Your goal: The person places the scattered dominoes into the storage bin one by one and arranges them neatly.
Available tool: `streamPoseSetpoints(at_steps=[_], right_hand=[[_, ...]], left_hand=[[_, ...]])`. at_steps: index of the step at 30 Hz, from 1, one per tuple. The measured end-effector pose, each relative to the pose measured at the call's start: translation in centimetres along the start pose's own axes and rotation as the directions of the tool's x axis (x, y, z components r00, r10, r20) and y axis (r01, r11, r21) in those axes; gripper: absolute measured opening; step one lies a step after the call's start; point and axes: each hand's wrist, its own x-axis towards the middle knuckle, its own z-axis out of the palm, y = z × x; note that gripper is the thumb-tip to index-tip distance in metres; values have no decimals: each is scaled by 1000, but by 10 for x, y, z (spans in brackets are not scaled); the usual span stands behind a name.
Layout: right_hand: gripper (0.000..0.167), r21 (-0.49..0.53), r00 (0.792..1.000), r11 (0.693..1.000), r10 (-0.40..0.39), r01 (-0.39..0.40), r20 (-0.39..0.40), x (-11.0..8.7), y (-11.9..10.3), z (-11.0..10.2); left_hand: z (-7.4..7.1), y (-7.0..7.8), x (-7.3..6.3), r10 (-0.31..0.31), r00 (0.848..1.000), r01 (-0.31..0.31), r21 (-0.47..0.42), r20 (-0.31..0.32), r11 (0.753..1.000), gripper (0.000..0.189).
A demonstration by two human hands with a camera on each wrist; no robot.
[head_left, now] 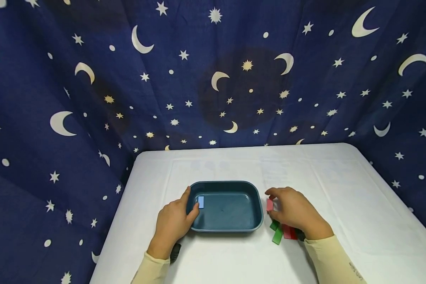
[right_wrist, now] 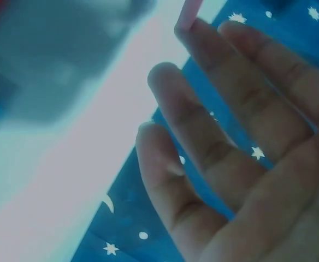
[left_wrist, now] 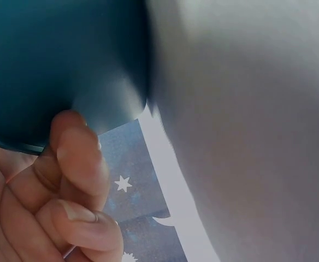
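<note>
A dark teal rectangular tray (head_left: 227,228) sits in front of me, its left end gripped by my left hand (head_left: 174,221), thumb over the rim. The left wrist view shows curled fingers (left_wrist: 83,158) against the outer wall of the tray (left_wrist: 39,65). Inside, close to that thumb, lies a light blue block (head_left: 200,202). Right of the tray, my right hand (head_left: 294,209) pinches a small pink block (head_left: 269,204) between thumb and forefinger. In the right wrist view, the pink block (right_wrist: 189,13) appears at a fingertip, with the other fingers spread.
Green blocks (head_left: 277,236) and red blocks (head_left: 288,232) lie beneath and beside my right hand, partly hidden by it. A white cloth covers the table (head_left: 234,260). Behind and at the sides hangs a dark blue curtain (head_left: 198,98) with moons and stars.
</note>
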Motion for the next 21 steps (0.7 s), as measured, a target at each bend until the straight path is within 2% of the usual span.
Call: streamPoseSetpoints(at_steps=[8,15,21], right_hand=[[49,-12,990,1000,-9,7,-144,25,-4,-24],[47,25,984,998,-55,60,-171,51,-32,-23],[43,33,971,990,-125,135,-206,69,-53,-23]], left_hand=[[0,1,0,7,1000,-7,-6,-5,1000,68],[-1,-3,-6,-52,998,52,0,29,999,68],[1,-1,-1,-8,1000,8,-15,12,1000,69]])
